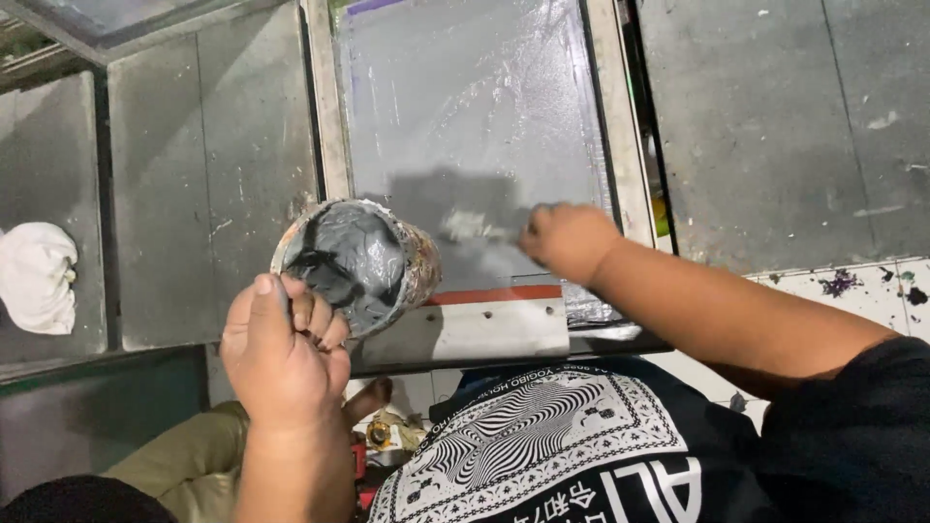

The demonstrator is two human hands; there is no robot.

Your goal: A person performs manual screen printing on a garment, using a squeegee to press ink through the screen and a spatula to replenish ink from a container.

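Hands | left (281,353) grips tilted ink can (358,263), mouth facing up-right | right (567,240) closed on blurred scraper (475,229), lying crosswise

Over on the far left we've got a crumpled white rag (37,276) sitting on the grey metal table (208,184). To the right of it all there's a white tiled floor (852,286) with dark purple paint splats (839,283) on it.

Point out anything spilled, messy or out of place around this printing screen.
Dark paint splatters spot the white floor tiles at the right. The tub in the left hand is crusted and smeared with grey ink. A crumpled white rag lies on the left table. Nothing looks damaged.
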